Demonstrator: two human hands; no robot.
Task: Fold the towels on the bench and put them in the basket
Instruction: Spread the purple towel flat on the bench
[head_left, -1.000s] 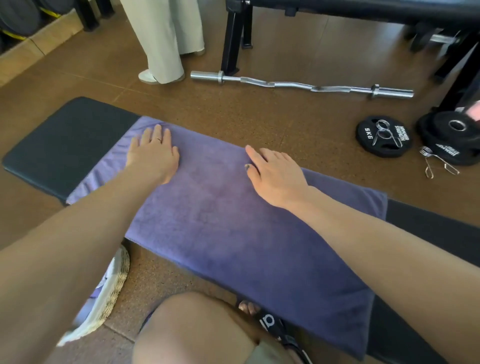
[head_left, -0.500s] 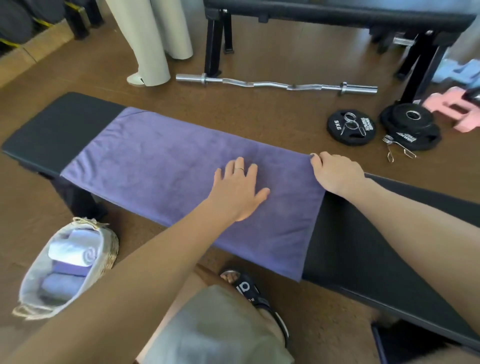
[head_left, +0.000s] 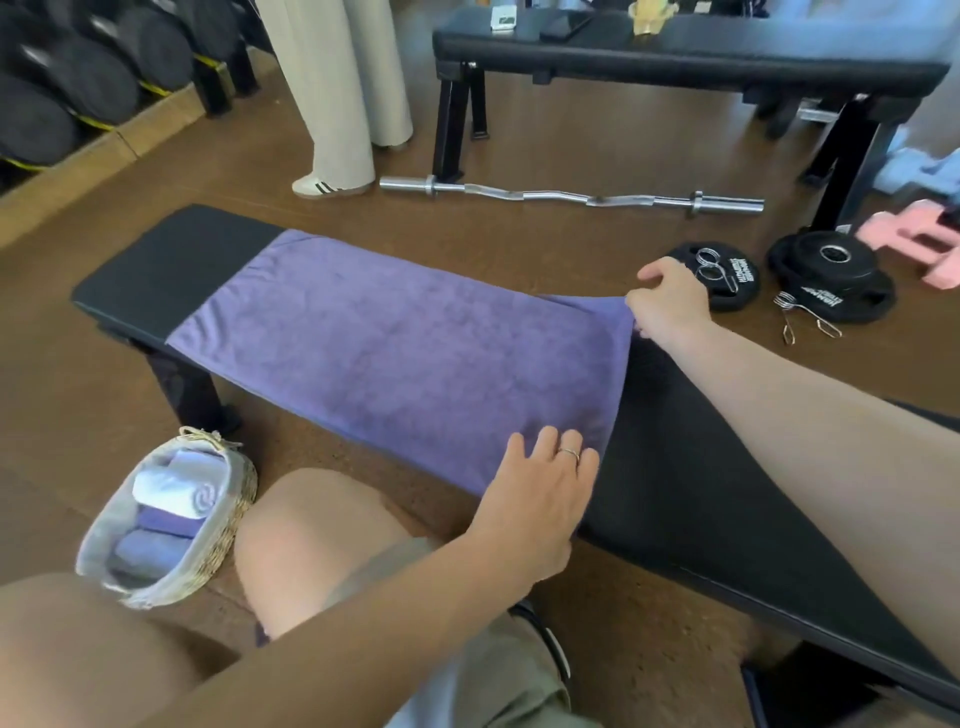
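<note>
Both hands had slid off the middle of the purple towel to its right-hand end, so the smoothing looked finished and a fold was probably about to start. The right hand pinched the far corner, lifting it slightly off the padded surface. The left hand lay with straight fingers at the near corner, seemingly not gripping. The basket of rolled towels waited on the floor.

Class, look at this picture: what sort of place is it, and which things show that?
Most likely a gym: a black padded bench, a curved silver barbell bar on the floor, and black round weight plates.
</note>
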